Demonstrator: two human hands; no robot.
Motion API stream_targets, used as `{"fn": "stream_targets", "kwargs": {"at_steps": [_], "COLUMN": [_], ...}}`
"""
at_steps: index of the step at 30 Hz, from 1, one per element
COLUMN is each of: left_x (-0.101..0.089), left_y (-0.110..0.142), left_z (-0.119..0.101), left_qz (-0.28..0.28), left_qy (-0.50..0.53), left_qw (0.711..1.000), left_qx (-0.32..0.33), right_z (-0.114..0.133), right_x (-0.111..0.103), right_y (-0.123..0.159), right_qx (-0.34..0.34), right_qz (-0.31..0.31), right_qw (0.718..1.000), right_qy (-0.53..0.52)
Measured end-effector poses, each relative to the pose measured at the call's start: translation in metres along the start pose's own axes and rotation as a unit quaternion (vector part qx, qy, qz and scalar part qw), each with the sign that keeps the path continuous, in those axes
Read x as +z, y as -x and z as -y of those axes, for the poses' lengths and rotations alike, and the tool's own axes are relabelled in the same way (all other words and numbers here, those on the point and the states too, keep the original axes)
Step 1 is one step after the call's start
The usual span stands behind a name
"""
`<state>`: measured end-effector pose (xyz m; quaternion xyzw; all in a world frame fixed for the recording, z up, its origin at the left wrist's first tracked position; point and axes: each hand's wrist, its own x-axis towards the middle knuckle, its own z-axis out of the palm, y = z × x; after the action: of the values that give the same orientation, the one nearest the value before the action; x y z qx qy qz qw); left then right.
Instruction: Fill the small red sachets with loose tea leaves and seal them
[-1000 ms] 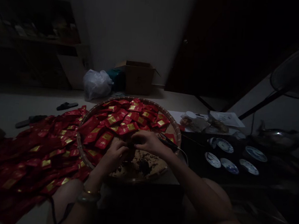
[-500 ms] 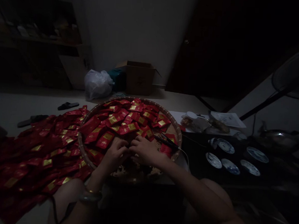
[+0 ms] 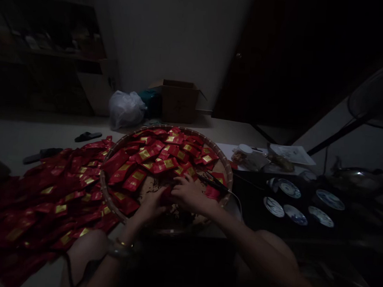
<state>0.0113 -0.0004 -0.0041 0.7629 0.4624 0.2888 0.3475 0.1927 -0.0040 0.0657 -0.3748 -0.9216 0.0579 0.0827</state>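
Observation:
A round woven tray (image 3: 228, 162) with a raised rim holds a heap of red packets (image 3: 145, 153) with gold labels. Over its near part, my left hand (image 3: 151, 205) closes on one side of a dark red packet (image 3: 166, 196). My right hand (image 3: 188, 193) grips the same packet from the other side, some of its fingers stretched over the top. Dark crumbs, like loose leaves, lie on the tray around and below my hands. Right of my right hand, slender dark tools (image 3: 215, 183) rest across packets at the rim. Dim light hides the fingertips.
Many more red packets (image 3: 59, 195) cover the floor at left, near dark slippers (image 3: 89, 136). Patterned small dishes (image 3: 295, 214) and a lidded jar (image 3: 244, 149) stand at right. Behind are a cardboard box (image 3: 179, 101) and a white plastic bag (image 3: 126, 108).
My left hand has moved slightly down and turned, away from the packet heap. A dark red packet now shows between my hands. Fingers of my right hand have spread a little.

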Motion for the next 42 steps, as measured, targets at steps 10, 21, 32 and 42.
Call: {"fn": "stream_targets", "kwargs": {"at_steps": [10,21,32,42], "left_x": [0.0,-0.003,-0.001,-0.001], "left_y": [0.001,0.003,0.004,-0.001], "left_z": [-0.023,-0.028,-0.028,-0.032], "left_qz": [-0.028,-0.079,-0.065,-0.014], "left_qy": [0.076,0.085,0.097,0.344], "left_qw": [0.997,0.993,0.993,0.93], "left_qx": [0.004,0.031,-0.033,-0.127], "right_z": [0.01,-0.016,0.015,-0.018], "right_x": [-0.05,-0.072,-0.031,-0.018], "right_y": [0.001,0.017,0.006,-0.021], "right_qx": [-0.004,0.049,0.025,0.044], "right_qz": [0.078,-0.198,-0.016,0.055], "right_qw": [0.991,0.964,0.999,0.972], "right_qy": [-0.108,-0.173,-0.04,-0.223]}}
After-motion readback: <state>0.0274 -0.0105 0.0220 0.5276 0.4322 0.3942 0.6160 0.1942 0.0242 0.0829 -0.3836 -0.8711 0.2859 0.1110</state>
